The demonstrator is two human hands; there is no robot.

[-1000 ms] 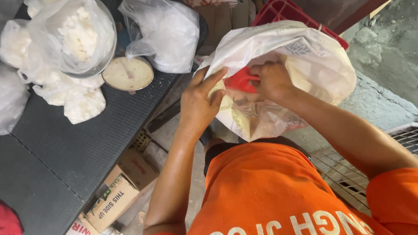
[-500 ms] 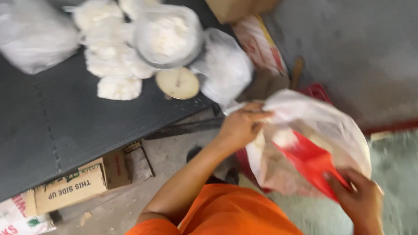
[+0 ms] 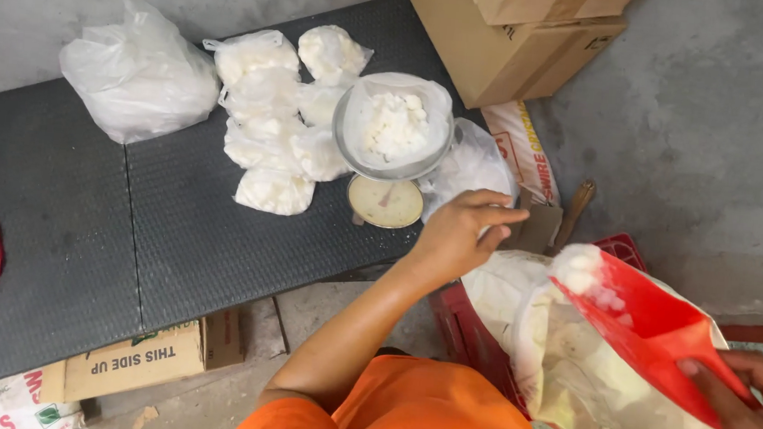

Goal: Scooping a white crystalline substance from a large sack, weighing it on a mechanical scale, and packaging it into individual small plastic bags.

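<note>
Right hand [image 3: 761,412] at 4 o'clock grasps a red scoop [image 3: 654,331] of white lumps over the open sack [image 3: 568,374]; left hand [image 3: 462,234], released, hovers beside the scale's cream dial [image 3: 386,202].

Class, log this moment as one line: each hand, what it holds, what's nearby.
left hand: empty, above sack | right hand: grip on red scoop of white chunks | scale pan: filled

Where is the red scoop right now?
In the head view, the red scoop is low on the right, held by the right hand over the big white sack, carrying white lumps.
</note>
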